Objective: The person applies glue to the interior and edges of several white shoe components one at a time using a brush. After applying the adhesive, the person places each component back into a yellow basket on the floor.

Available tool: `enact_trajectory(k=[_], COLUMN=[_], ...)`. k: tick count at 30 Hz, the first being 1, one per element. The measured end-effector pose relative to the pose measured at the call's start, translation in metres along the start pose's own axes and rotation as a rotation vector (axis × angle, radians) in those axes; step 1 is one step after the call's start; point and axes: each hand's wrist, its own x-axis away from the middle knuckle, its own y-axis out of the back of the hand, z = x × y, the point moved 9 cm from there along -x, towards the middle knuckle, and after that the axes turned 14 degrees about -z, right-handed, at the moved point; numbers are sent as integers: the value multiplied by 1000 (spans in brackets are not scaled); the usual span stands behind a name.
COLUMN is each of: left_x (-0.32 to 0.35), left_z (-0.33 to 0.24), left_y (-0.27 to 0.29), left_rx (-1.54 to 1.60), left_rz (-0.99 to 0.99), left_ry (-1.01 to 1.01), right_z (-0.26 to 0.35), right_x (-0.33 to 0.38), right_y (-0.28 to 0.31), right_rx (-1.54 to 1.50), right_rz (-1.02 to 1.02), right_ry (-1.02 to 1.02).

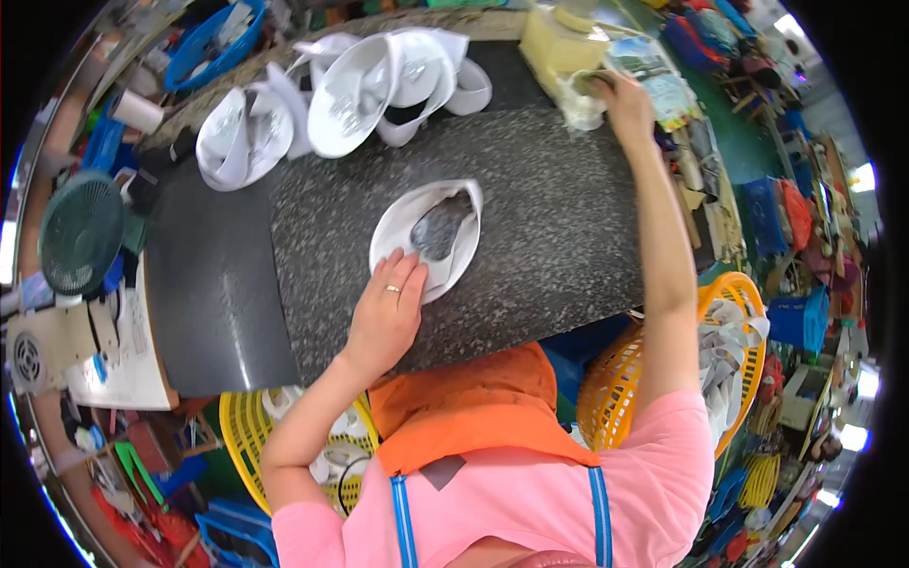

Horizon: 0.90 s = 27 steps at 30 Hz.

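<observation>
A white, curved, shoe-upper-like piece [386,230] lies on the dark speckled worktop [559,208], with a grey patch showing inside it. My left hand [390,308] rests on its near edge, fingers stretched out flat, a ring on one of them. At the far right my right arm reaches out, and my right hand [625,102] is closed at a pale yellow, crusted container [559,47]. What its fingers pinch is too small to make out. A whitish, smeared lump [581,110] hangs just below those fingertips.
Several similar white pieces [355,95] stand along the worktop's far edge. A green fan [81,232] is at the left. Below the worktop are a yellow basket [244,445] at left and an orange-yellow basket [606,383] at right, both holding white pieces.
</observation>
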Motion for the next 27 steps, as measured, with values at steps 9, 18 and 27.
enact_trajectory(k=[9,18,27], left_x=[29,29,34], left_z=[2,-5,-1], left_y=[9,20,17], left_rx=[-94,-70,-62], left_rz=[-121,-209,-235], left_ry=[-180,-227,-183], right_z=[17,264,312], right_x=[15,122,134], right_y=[39,26,42], right_rx=[67,-872,-843], right_rz=[-13,668,650], right_ry=[-257,-264,346])
